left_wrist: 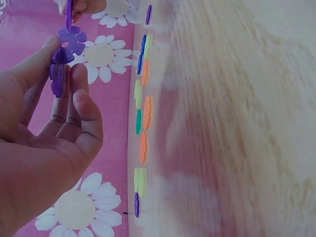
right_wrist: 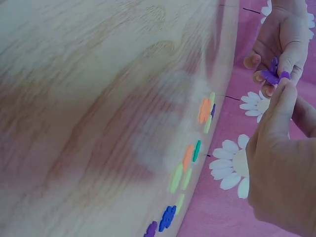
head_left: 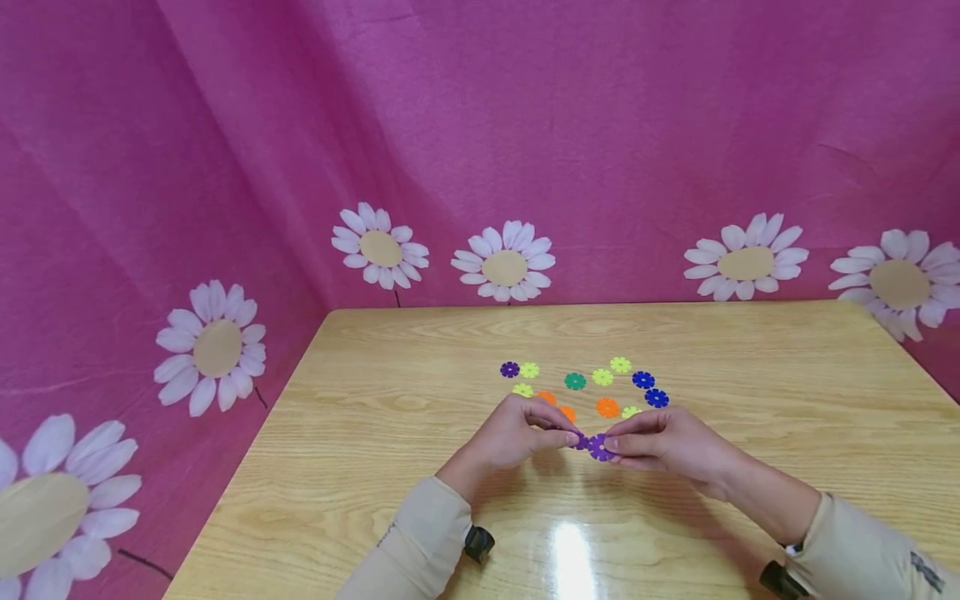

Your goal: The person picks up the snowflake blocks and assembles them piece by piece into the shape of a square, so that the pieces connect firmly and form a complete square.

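Note:
Both hands hold purple notched flower-shaped discs that meet edge to edge above the table. My left hand [head_left: 508,435] pinches one purple disc [left_wrist: 58,81] between thumb and fingers. From the other side, my right hand [head_left: 675,447] grips a purple disc [head_left: 600,447] by its edge. The left wrist view shows a purple disc [left_wrist: 74,41] turned flat between the two hands, set crosswise to the ones at the fingertips. In the right wrist view the purple pieces [right_wrist: 270,77] lie partly behind the right fingers.
Beyond the hands, loose discs lie flat on the wooden table [head_left: 360,467]: a dark purple disc [head_left: 510,369], a green disc [head_left: 575,381], two blue ones [head_left: 643,380], several yellow ones [head_left: 620,365] and orange ones [head_left: 607,407]. A pink daisy-print curtain [head_left: 600,125] hangs behind.

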### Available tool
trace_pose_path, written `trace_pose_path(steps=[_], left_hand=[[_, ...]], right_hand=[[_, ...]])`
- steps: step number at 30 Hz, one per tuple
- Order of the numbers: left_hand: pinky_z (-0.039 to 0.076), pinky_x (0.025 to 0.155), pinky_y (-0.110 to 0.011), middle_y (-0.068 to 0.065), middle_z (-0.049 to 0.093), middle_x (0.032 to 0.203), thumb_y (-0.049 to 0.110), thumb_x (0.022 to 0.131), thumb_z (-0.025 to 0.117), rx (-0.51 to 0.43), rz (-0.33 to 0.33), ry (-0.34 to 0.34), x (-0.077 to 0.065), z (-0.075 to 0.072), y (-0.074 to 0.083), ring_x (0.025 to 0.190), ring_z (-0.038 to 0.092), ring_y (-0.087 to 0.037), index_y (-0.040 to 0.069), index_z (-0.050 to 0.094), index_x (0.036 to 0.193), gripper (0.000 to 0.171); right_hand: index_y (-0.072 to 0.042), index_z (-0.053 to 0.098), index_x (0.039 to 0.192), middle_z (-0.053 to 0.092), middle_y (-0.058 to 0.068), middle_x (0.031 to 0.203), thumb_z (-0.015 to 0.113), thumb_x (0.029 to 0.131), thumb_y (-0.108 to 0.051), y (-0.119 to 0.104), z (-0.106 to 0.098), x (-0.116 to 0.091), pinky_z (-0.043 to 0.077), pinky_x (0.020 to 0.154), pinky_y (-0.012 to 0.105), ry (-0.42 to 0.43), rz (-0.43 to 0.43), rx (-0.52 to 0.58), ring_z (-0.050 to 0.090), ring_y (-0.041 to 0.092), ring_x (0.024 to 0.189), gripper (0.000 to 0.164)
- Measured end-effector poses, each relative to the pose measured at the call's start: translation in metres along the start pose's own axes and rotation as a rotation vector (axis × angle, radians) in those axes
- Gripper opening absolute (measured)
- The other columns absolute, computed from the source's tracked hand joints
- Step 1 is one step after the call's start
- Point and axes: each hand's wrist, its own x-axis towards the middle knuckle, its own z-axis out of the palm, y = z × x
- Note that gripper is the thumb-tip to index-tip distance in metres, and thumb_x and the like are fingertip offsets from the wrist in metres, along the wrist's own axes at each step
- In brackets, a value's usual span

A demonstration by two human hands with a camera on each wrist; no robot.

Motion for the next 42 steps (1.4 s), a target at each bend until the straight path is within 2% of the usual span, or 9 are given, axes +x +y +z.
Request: trace_pose_path(steps=[5,20,29,36,42], left_hand=[[0.048,0.079,-0.028,0.005,0.072,0.091,0.022,0.086,0.080,-0.004,-0.016,0.010,0.000,0.001,-0.002,0.089,0.062,-0.009,0.018,0.081,0.091,0.007],[0.052,0.075,-0.023,0.000,0.074,0.092,0.017,0.086,0.079,-0.073,0.010,0.012,0.001,0.002,-0.006,0.086,0.066,-0.009,0.013,0.081,0.093,0.009],[0.056,0.082,-0.031,0.002,0.073,0.094,0.019,0.086,0.079,-0.098,-0.011,0.029,0.003,0.004,-0.005,0.089,0.066,-0.008,0.014,0.082,0.094,0.010],[0.056,0.082,-0.029,-0.003,0.075,0.096,0.017,0.087,0.078,-0.126,0.002,0.045,0.003,0.006,-0.004,0.088,0.067,-0.009,0.009,0.081,0.095,0.011],[0.054,0.075,-0.027,0.001,0.073,0.088,0.018,0.086,0.079,-0.041,0.006,0.018,0.002,0.007,-0.003,0.079,0.065,-0.007,0.010,0.080,0.092,0.010]], right_hand=[[0.014,0.061,0.123,0.074,0.009,0.103,0.069,0.094,-0.010,0.004,-0.002,0.003,0.057,0.088,0.030,-0.016,0.016,0.037,0.074,0.017,0.095,0.038],[0.015,0.059,0.126,0.072,0.009,0.107,0.067,0.095,-0.009,0.002,0.001,0.006,0.056,0.091,0.032,-0.007,0.031,0.046,0.072,0.014,0.096,0.040],[0.010,0.063,0.124,0.073,0.007,0.105,0.068,0.095,-0.009,0.002,0.003,0.006,0.056,0.089,0.029,0.008,0.034,0.086,0.072,0.012,0.094,0.036],[0.013,0.062,0.124,0.072,0.007,0.104,0.069,0.094,-0.009,-0.001,0.007,0.008,0.057,0.088,0.029,0.037,0.011,0.044,0.071,0.011,0.093,0.038],[0.010,0.064,0.123,0.072,0.009,0.106,0.072,0.092,-0.011,0.003,0.007,0.006,0.057,0.089,0.034,0.071,0.031,-0.044,0.072,0.014,0.095,0.039]])
